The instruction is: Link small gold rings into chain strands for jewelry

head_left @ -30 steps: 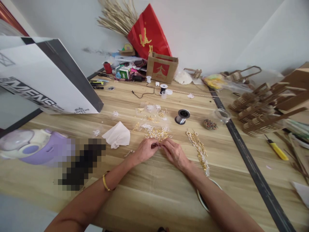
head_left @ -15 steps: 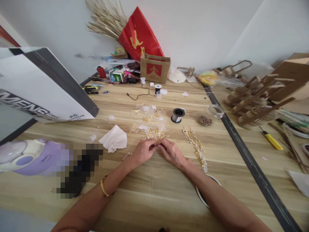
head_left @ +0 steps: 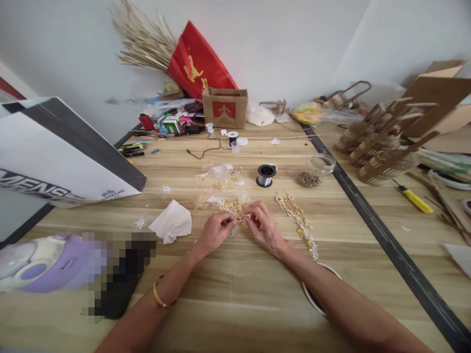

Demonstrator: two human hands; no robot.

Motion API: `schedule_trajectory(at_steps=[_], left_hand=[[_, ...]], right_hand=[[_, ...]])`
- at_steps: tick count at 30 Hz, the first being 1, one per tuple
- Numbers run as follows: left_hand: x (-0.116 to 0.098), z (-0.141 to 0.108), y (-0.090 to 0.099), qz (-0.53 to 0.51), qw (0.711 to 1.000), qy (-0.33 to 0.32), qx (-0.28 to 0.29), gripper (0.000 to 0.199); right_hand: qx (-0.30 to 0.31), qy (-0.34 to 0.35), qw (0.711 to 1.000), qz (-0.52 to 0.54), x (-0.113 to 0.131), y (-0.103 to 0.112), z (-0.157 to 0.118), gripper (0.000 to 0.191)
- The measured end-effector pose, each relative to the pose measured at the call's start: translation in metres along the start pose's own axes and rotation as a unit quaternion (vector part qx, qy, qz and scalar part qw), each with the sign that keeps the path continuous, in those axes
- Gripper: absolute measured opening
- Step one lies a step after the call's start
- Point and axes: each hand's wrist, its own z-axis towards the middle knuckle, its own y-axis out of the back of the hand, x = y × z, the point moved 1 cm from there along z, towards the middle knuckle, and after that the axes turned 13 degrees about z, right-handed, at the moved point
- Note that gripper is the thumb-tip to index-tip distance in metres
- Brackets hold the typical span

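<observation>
My left hand (head_left: 218, 233) is closed in a pinch at the near edge of a pile of gold and clear beads (head_left: 235, 206). A short, pale beaded strand (head_left: 232, 231) shows just below its fingertips. Opposite it, my right hand (head_left: 265, 228) has thumb and forefinger drawn together over the same pile; whatever lies between them is too small to make out. A narrow gap separates the two hands. Finished-looking gold and clear beaded chains (head_left: 300, 223) with rings at one end lie to the right. Beyond the pile are small plastic bags (head_left: 221, 171) of findings.
A spool of wire (head_left: 266, 175) and a clear jar of dark beads (head_left: 311, 177) stand behind the chains. A white tissue (head_left: 172, 221) lies left, near a large white box (head_left: 66, 152). A round-rimmed object (head_left: 324, 267) sits under my right forearm. A yellow-handled tool (head_left: 415, 200) lies far right.
My hands, which met fingertip to fingertip, have come apart, the right one's fingers now over the beads. The pale strand shows under my left fingertips. The view has shifted slightly.
</observation>
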Motion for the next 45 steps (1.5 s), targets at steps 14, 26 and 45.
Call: schedule_trajectory(at_steps=[14, 26, 45], left_hand=[[-0.007, 0.008, -0.001, 0.059, 0.998, -0.027, 0.0, 0.015], [0.004, 0.008, -0.007, -0.113, 0.991, 0.06, 0.044, 0.021], [0.012, 0.006, -0.008, -0.159, 0.985, 0.067, 0.031, 0.012]], right_hand=[[0.073, -0.011, 0.997, 0.018, -0.008, -0.002, 0.0, 0.017], [0.084, -0.042, 0.995, 0.041, -0.014, -0.004, -0.001, 0.015], [0.09, -0.071, 0.993, 0.033, -0.006, -0.008, -0.002, 0.012]])
